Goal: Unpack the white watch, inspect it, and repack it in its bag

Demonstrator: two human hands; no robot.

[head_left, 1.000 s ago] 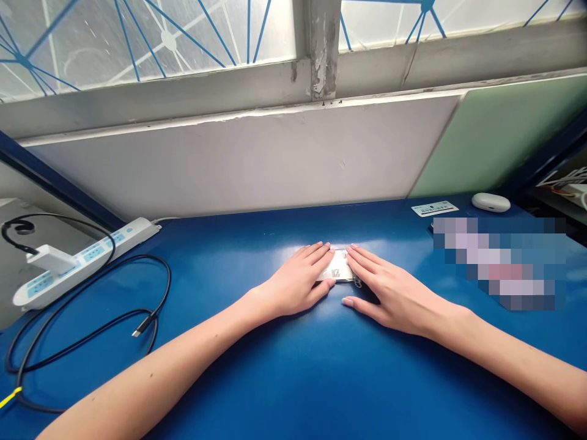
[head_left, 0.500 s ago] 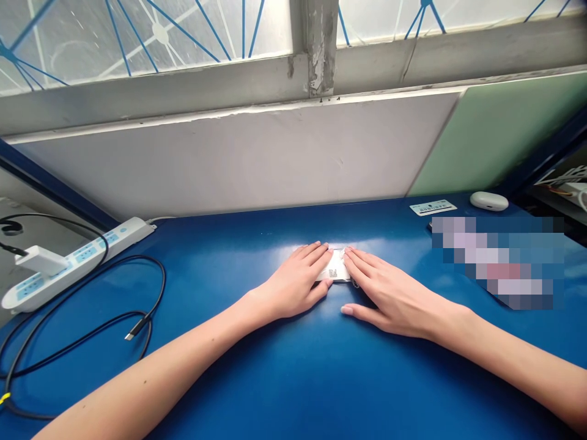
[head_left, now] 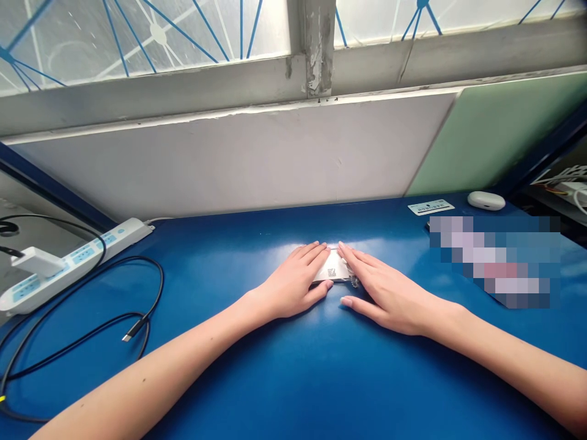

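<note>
A small flat white packet with a printed square code lies on the blue table, its surface shiny and its ends covered by my hands. My left hand rests flat over the packet's left part, fingers stretched out and thumb along its near edge. At the other end, the straight fingers of my right hand touch the top and right side, while the thumb stands apart over the table. Beneath the right fingers, a bit of crinkled clear wrap shows. Both hands are open.
On the left lie a white power strip with a charger plugged in and a looped black cable. A card, a white earbud case and a blurred-out object are at the right. A wall panel backs the table.
My right fingertips have slid slightly left over the packet's top edge. My left hand stays where it was. The whole view has shifted a little.
</note>
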